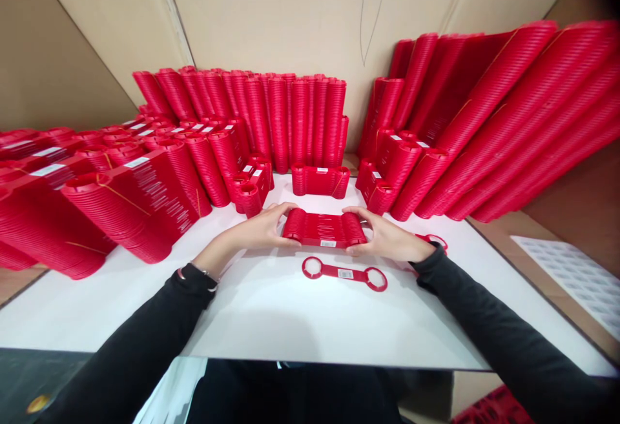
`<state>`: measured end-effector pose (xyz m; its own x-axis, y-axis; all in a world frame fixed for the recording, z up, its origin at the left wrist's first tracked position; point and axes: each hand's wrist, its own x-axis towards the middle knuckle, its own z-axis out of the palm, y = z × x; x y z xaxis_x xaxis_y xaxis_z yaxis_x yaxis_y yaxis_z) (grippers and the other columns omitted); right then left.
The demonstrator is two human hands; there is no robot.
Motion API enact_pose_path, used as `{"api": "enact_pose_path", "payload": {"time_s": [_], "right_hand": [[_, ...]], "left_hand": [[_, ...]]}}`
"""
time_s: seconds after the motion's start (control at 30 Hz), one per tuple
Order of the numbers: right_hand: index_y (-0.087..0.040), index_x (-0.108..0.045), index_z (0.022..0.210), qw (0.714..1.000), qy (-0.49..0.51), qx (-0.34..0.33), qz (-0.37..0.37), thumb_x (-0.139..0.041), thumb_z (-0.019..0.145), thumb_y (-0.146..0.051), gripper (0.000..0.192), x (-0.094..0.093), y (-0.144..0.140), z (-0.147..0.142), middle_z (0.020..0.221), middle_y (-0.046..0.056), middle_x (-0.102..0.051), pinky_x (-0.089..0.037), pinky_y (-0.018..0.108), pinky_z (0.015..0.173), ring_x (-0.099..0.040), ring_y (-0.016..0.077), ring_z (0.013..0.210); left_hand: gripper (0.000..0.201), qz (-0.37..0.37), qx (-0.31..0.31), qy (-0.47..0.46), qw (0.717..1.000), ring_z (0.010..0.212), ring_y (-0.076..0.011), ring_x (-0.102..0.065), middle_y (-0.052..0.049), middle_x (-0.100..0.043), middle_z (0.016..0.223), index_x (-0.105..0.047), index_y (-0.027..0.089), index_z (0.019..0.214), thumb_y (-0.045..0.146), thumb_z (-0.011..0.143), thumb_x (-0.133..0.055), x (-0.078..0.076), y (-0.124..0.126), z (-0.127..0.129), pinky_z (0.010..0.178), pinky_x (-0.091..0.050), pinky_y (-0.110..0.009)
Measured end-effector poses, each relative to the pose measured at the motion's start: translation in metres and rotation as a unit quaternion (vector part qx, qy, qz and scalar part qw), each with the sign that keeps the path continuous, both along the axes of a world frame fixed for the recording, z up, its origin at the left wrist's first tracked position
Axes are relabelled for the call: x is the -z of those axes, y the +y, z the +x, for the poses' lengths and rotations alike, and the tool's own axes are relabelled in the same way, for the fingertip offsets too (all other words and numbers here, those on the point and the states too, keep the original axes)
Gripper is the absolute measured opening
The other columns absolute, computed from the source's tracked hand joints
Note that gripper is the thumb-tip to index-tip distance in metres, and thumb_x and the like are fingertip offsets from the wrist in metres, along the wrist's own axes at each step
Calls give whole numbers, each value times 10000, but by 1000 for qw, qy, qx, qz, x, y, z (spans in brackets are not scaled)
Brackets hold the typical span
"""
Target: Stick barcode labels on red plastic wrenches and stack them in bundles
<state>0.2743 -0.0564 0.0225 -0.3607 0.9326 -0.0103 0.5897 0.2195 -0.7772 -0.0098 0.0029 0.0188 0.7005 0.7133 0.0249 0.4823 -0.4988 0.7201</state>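
Observation:
Between my two hands is a short stack of red two-ringed plastic pieces (324, 229), a white label on its front side. My left hand (268, 225) grips its left end, thumb and fingers bent round it. On the right end my right hand (380, 237) does the same. Just below, one single red two-ringed piece (345, 273) lies flat on the white table, its label facing up. Another red ringed piece (436, 241) shows partly behind my right wrist. A second short stack (320, 181) stands behind the held one.
Tall stacks of the same red pieces (290, 121) stand along the back. More stacks crowd the left (135, 198) and lean on the right (504, 121), some with rubber bands. Cardboard walls (290, 17) enclose the white table (271, 321). A patterned white sheet (571, 275) lies at right.

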Motion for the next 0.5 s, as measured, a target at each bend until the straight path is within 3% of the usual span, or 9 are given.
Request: {"api": "enact_pose_path", "payload": {"time_s": [0.5], "right_hand": [[-225, -405, 1298, 1000, 5, -1, -6, -779, 654, -377, 760, 2, 1, 1, 1220, 90, -588, -484, 430, 956, -585, 271, 1090]], "left_hand": [[677, 15, -3, 11, 1000, 1118, -290, -531, -93, -539, 1200, -456, 229, 1229, 488, 670, -736, 4, 2, -1, 968, -419, -443]]}}
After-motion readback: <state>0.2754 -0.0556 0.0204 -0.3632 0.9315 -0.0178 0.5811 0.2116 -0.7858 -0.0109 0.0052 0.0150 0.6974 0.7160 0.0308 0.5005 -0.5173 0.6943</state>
